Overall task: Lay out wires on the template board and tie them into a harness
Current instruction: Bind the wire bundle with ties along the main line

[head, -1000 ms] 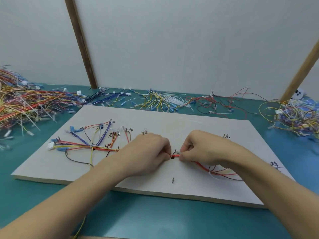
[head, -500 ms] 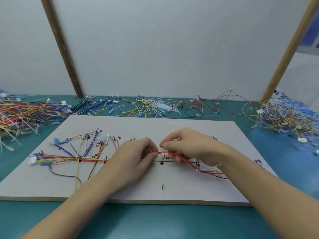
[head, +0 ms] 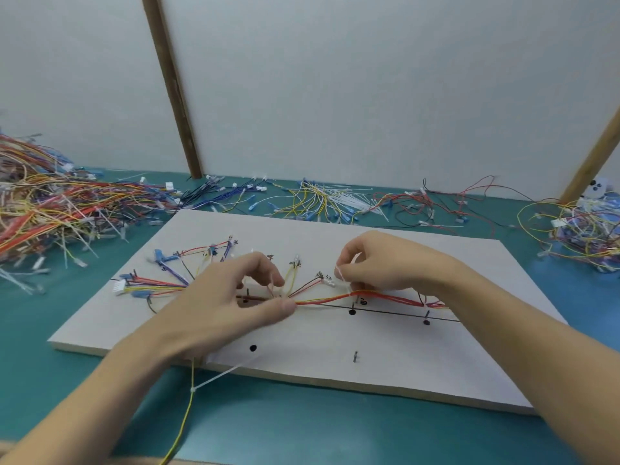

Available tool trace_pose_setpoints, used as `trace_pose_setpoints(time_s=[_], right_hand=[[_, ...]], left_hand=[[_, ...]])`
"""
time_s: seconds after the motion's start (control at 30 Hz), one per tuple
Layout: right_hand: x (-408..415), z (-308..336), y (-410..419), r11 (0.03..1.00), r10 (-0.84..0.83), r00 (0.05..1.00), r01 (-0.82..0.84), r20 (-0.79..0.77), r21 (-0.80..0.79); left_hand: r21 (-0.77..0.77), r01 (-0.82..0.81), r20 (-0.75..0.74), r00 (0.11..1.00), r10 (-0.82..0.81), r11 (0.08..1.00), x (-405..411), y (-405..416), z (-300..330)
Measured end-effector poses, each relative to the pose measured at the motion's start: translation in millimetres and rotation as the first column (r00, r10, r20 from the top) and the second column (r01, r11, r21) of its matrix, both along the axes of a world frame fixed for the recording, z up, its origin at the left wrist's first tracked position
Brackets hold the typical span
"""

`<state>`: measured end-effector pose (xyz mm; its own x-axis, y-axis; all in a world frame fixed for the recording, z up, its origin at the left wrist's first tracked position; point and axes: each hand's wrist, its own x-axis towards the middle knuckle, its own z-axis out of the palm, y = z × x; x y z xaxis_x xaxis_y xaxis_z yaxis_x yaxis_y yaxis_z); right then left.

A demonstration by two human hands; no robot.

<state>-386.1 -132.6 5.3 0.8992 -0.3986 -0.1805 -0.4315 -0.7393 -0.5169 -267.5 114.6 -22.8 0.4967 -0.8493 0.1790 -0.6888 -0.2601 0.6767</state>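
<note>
A white template board (head: 335,344) lies on the teal table, marked with a black line, dots and pins. A red, orange and yellow wire bundle (head: 385,297) runs along that line. Branches with blue and white connectors (head: 161,283) fan out at the board's left. My left hand (head: 228,303) hovers over the bundle's middle, thumb tip against the wires, fingers curled. My right hand (head: 379,266) pinches a thin white cable tie (head: 344,280) that loops down around the bundle.
A big tangle of coloured wires (head: 43,213) fills the left of the table. Loose wires and white cable ties (head: 339,199) lie behind the board, another tangle (head: 583,229) at the right. A yellow wire with a white tie (head: 191,394) hangs off the board's front edge.
My hands have moved apart along the bundle. The right hand has lifted with the white tie; the left has opened wider. The camera has moved closer and shifted.
</note>
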Motion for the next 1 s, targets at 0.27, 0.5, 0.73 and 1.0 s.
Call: trace_pose_setpoints(time_s=[0.27, 0.5, 0.73, 1.0], right_hand=[[22.1, 1.4, 6.5, 0.974, 0.19, 0.981, -0.193, -0.035, -0.118], [36.4, -7.4, 15.1, 0.939, 0.212, 0.972, -0.232, -0.101, -0.256], [41.8, 6.3, 22.8, 0.871, 0.296, 0.915, -0.377, -0.276, -0.315], [43.3, 28.7, 22.1, 0.924, 0.276, 0.91, -0.34, -0.31, -0.174]], left_hand=[[0.001, -0.023, 0.32, 0.947, 0.022, 1.0, -1.3, -16.6, -20.8], [0.052, 0.069, 0.473, 0.877, -0.086, 0.996, 6.0, -21.0, -20.4], [0.092, 0.099, 0.659, 0.74, -0.135, 0.991, 7.6, -19.6, -26.2], [0.078, 0.11, 0.657, 0.742, -0.134, 0.991, 5.4, -19.9, -27.2]])
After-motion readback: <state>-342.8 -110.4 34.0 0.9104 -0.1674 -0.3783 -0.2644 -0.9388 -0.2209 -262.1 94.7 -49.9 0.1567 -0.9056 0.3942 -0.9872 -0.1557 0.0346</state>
